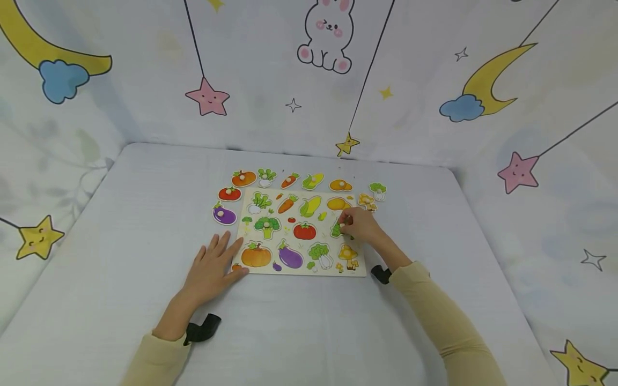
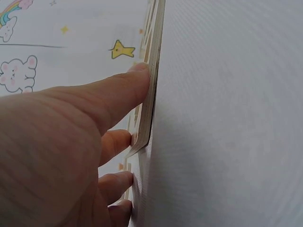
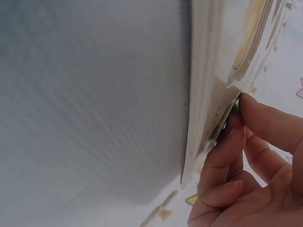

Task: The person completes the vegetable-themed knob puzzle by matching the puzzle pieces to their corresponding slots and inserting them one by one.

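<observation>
A pale puzzle board (image 1: 277, 272) with vegetable pictures lies flat on the white table. My right hand (image 1: 363, 225) pinches a green vegetable piece (image 1: 335, 228) at the board's right side, in the middle row; the fingers hide part of it, so its kind is unclear. In the right wrist view, thumb and fingers (image 3: 265, 123) meet close over the board face. My left hand (image 1: 212, 267) lies spread at the board's left edge, thumb and index finger touching it, as the left wrist view shows with the thumb (image 2: 125, 87) on the rim. A broccoli piece (image 1: 267, 227) with a knob sits in the board.
Loose knobbed pieces lie round the board: an eggplant (image 1: 224, 214), a tomato (image 1: 229, 194) and a pumpkin (image 1: 243, 178) at left; a radish (image 1: 266, 178), carrot (image 1: 290, 180), corn (image 1: 313, 181) and potato (image 1: 340, 185) behind; mushrooms (image 1: 367, 202) and leafy greens (image 1: 378, 191) at right.
</observation>
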The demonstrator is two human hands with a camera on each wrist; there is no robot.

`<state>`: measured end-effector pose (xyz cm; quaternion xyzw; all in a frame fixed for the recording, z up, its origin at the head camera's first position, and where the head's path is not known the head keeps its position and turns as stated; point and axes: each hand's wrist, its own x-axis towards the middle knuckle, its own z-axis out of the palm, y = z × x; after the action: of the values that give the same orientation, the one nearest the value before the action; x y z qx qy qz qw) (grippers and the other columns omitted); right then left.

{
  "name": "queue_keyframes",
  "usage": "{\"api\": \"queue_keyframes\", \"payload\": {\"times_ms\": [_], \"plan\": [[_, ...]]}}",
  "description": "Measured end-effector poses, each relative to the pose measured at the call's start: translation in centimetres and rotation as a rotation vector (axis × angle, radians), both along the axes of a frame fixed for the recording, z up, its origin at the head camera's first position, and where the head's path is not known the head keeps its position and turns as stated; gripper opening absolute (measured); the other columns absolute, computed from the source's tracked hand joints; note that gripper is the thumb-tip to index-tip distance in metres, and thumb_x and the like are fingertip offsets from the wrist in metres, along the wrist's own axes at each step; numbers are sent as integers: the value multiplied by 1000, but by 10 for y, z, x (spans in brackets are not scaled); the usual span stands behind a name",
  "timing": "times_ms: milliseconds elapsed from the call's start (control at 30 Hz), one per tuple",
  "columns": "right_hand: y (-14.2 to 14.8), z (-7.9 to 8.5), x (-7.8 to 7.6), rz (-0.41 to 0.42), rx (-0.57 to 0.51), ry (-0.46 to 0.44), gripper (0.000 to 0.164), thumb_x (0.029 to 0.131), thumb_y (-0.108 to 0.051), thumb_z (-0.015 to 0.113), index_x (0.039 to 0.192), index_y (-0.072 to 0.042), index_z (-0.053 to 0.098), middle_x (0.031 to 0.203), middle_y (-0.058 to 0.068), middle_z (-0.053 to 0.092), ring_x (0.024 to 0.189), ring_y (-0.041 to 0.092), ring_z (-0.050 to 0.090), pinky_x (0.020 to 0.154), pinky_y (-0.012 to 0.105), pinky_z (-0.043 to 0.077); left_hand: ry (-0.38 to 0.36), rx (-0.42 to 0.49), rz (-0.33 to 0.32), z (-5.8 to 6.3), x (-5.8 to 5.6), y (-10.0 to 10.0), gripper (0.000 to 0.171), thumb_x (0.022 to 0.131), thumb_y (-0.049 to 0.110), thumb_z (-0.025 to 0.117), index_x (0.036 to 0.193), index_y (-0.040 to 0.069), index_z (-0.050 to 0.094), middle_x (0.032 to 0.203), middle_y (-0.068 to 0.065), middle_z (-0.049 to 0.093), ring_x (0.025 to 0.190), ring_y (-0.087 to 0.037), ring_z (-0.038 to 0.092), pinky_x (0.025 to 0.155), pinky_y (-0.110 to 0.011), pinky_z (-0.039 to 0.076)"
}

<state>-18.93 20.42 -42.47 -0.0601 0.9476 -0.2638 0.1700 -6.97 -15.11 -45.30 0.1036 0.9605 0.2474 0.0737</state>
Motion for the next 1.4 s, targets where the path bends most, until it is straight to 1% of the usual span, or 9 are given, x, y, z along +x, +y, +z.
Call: {"api": "queue_keyframes", "payload": {"times_ms": [400, 500, 600, 733, 900, 1033, 1067, 1267, 1400], "plan": [[-2, -4, 2, -3, 27, -24, 9, 91, -12, 67, 97, -8, 62, 79, 6, 55, 69, 18, 50, 57, 24, 40, -7, 14, 1, -1, 0, 0, 73, 90, 38, 67, 150, 8, 38, 159, -25, 22, 147, -48, 12, 116, -68, 9], [2, -1, 2, 7, 5, -52, 14, 91, -15, 68, 103, -9, 62, 80, 6, 55, 70, 18, 50, 58, 25, 41, -4, 16, 3, -1, 0, 0, 73, 90, 38, 67, 150, 8, 39, 159, -25, 23, 147, -48, 13, 116, -68, 9], [9, 4, -1, 14, -16, -51, 22, 90, -18, 69, 110, -9, 62, 82, 6, 57, 70, 19, 52, 60, 26, 42, 4, 13, 2, -1, 1, 0, 72, 90, 38, 67, 149, 8, 39, 158, -25, 24, 147, -48, 14, 115, -68, 10], [27, 11, -11, -16, -30, 26, 31, 91, -18, 69, 119, -8, 61, 85, 8, 58, 72, 20, 51, 62, 27, 43, 11, 19, 0, -1, 1, 0, 73, 89, 39, 68, 149, 8, 40, 158, -25, 24, 147, -49, 14, 115, -68, 10], [54, 13, -30, -106, -25, 108, 36, 92, -16, 66, 126, -6, 58, 90, 12, 58, 75, 23, 51, 63, 29, 42, 39, 36, 2, -4, 1, 0, 74, 88, 40, 69, 148, 7, 41, 157, -26, 26, 146, -49, 15, 114, -69, 11], [69, 10, -42, -156, 1, 104, 37, 93, -17, 65, 127, -6, 57, 94, 15, 57, 77, 25, 52, 64, 30, 42, 22, 31, 4, -6, 1, -1, 74, 89, 40, 68, 149, 8, 40, 158, -25, 24, 147, -49, 13, 115, -69, 10], [71, 8, -45, -164, 4, 93, 37, 93, -18, 66, 127, -6, 57, 95, 15, 57, 78, 25, 51, 65, 30, 42, 12, 24, 7, -4, 1, 0, 74, 88, 38, 68, 149, 8, 40, 159, -25, 24, 147, -48, 14, 115, -68, 10], [73, -1, -55, -161, 6, 55, 34, 92, -17, 67, 122, -4, 60, 100, 17, 59, 84, 27, 52, 70, 31, 43, 3, 9, 6, -4, 1, -1, 73, 90, 38, 68, 150, 9, 39, 159, -24, 23, 147, -48, 13, 115, -68, 9], [70, -5, -61, -168, 31, 49, 27, 91, -15, 67, 115, -4, 62, 99, 16, 60, 84, 26, 53, 69, 29, 42, 4, 7, 8, -4, 0, -1, 73, 90, 38, 67, 150, 9, 38, 159, -24, 22, 147, -48, 12, 116, -67, 9]]}}
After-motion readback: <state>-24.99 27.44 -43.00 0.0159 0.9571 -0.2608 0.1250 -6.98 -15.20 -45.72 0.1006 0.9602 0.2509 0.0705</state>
